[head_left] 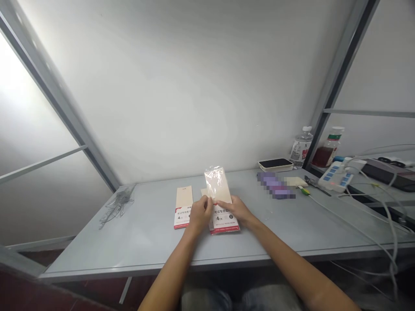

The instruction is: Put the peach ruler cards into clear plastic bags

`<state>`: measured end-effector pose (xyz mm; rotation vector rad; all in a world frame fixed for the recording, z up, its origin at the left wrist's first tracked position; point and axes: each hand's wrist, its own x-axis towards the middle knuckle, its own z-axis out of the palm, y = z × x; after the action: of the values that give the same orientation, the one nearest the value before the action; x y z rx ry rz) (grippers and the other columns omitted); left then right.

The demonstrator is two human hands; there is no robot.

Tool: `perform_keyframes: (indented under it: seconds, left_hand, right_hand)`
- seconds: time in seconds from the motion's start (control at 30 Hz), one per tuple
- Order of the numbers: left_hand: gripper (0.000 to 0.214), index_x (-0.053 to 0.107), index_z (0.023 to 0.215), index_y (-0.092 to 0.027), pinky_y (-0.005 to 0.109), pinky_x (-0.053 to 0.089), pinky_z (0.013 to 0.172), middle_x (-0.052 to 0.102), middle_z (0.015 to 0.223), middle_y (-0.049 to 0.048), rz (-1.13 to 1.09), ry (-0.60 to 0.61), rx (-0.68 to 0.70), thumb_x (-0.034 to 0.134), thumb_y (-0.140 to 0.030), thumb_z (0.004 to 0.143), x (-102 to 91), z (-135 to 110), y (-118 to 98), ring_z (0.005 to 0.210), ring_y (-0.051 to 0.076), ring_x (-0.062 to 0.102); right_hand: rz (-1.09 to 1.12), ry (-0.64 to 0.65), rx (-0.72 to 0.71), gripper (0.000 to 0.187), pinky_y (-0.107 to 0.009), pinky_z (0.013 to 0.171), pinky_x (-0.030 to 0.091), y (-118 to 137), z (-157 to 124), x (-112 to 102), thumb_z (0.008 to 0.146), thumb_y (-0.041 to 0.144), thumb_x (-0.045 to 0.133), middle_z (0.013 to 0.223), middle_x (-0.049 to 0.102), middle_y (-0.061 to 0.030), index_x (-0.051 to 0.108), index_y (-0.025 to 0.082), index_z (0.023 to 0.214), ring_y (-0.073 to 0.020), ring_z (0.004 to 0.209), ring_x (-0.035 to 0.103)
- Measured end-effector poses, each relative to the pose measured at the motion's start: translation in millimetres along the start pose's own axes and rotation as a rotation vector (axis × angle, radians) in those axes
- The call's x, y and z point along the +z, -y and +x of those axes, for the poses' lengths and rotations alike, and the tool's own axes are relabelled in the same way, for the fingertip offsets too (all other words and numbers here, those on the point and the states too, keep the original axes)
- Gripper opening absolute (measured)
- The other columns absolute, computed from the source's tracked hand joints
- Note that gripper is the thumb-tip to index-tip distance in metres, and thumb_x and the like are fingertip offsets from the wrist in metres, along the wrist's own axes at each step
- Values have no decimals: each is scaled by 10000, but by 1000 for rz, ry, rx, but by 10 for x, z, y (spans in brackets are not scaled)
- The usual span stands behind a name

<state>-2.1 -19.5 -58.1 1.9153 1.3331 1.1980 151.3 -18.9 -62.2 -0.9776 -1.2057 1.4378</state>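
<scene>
Plastic-wrapped envelope packet (pixel 216 190), long axis pointing toward the rear edge of the worktop (pixel 145 246).
Left hand (pixel 200 214) and right hand (pixel 234 211) grip its sides, fingers closed.

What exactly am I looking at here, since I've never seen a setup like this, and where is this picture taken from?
This is a single picture from a camera worn on a person's head, looking forward and down. There is no machine: the left hand and right hand are that person's own. Both grip a clear-wrapped cream paper packet with a red-and-white label, its far end lifted off the surface. A similar packet lies to its left on the grey table. Further right stand a water bottle and a power strip, with cables trailing away.
</scene>
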Motion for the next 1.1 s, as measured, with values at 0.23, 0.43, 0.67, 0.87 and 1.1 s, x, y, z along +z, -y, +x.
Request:
perform_keyframes:
  seconds: [0.23,0.43,0.67,0.87,1.1]
  left_hand:
    - [357,357,543,-188,239,221,487,335,479,-52,-90,53,-28,447,-447,771,9,-12,-50,471,89,291]
    - [375,361,624,-192,218,289,474,362,493,-62,-290,53,-122,375,-527,790,-25,33,-63,450,76,351]
    - [445,396,767,-197,188,235,362,377,454,-82,-484,150,-261,294,-630,770,-28,65,-51,342,64,350]
    - [400,469,763,-174,183,238,374,425,464,-73,-535,208,-303,541,-558,677,-29,45,-99,366,54,369]
    - [370,468,597,-151,186,226,399,385,471,-60,-560,196,-310,564,-498,680,-58,51,-88,403,42,329]
  right_hand:
    - [-38,-15,-21,289,-262,511,468,-7,7,15,558,328,723,686,686,-49,661,141,769,-188,587,616]
    - [-18,-2,-38,319,-289,560,485,-11,2,5,594,373,695,697,682,-56,648,137,802,-194,609,623]
    - [1,23,-65,316,-294,571,477,4,-8,-12,628,401,670,712,677,-66,635,127,781,-200,629,625]
    - [-8,71,-61,324,-275,540,463,22,-29,6,638,392,667,688,665,-58,638,122,815,-178,591,609]
    - [-59,128,-47,363,-287,547,466,-23,-10,-9,623,402,676,712,670,-67,642,116,843,-193,619,618]
